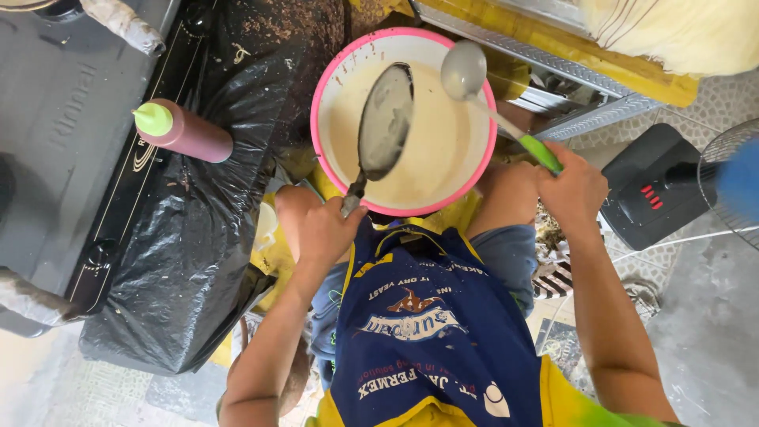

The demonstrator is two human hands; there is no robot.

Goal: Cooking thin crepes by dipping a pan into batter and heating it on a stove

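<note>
**Two utensils over a bowl of batter**

Blue and yellow apron cloth (pixel 431 348) fills the bottom of the view, worn by the person whose bare knees flank a round pink-rimmed plastic bowl (pixel 322 85) holding pale, creamy batter (pixel 443 150). Left hand (pixel 328 231) is clenched around the thin handle of a flat, dark oval pan (pixel 385 120), its face coated with batter and tilted over the left half of the bowl. Right hand (pixel 575 188) grasps the green handle of a metal ladle (pixel 463 69); the ladle's round cup, smeared with batter, hangs above the bowl's far rim, and its shaft crosses the right edge of the bowl.

To the left, a crumpled black plastic sheet (pixel 190 261) drapes over the side of a grey gas stove (pixel 71 119). On that sheet lies a dark red squeeze bottle with a light green cap (pixel 186 130), well apart from the bowl. To the right, on the tiled floor, stands the black base of an electric fan (pixel 652 186), with its wire guard at the frame's edge. A yellow-painted metal frame (pixel 553 43) runs behind the bowl.
</note>
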